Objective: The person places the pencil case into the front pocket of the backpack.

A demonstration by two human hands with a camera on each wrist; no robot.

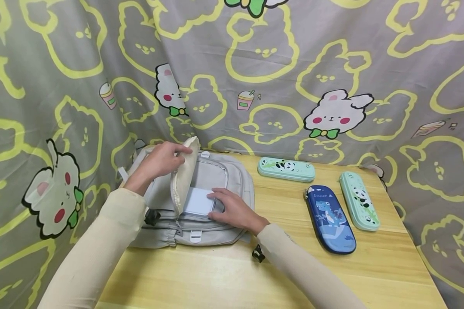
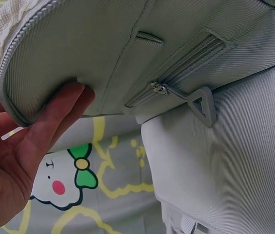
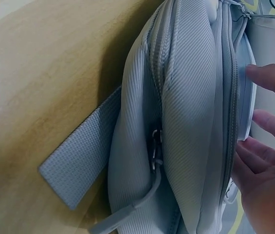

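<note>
A light grey backpack [image 1: 232,171] lies on the table with its front pocket unzipped. My left hand [image 1: 164,161] pinches the edge of the pocket flap [image 1: 185,176] and holds it raised; in the left wrist view the fingers lie on the flap's outer face [image 2: 74,58], near its zipper teeth. Inside the opening sits a flat, whitish-blue rectangular thing [image 1: 195,201] with rounded corners, like a notebook or slim box. My right hand [image 1: 233,208] grips its right end, thumb at the near corner and fingers at the far one. In the right wrist view its layered edge [image 3: 247,87] shows beside the pocket zipper.
Right of the backpack lie a mint panda pencil case [image 1: 286,169], a dark blue dinosaur pencil case [image 1: 330,219] and a second mint panda case [image 1: 359,201]. A patterned curtain [image 1: 270,124] hangs behind and left of the wooden table [image 1: 224,274]. A strap [image 3: 81,151] sticks out from the backpack.
</note>
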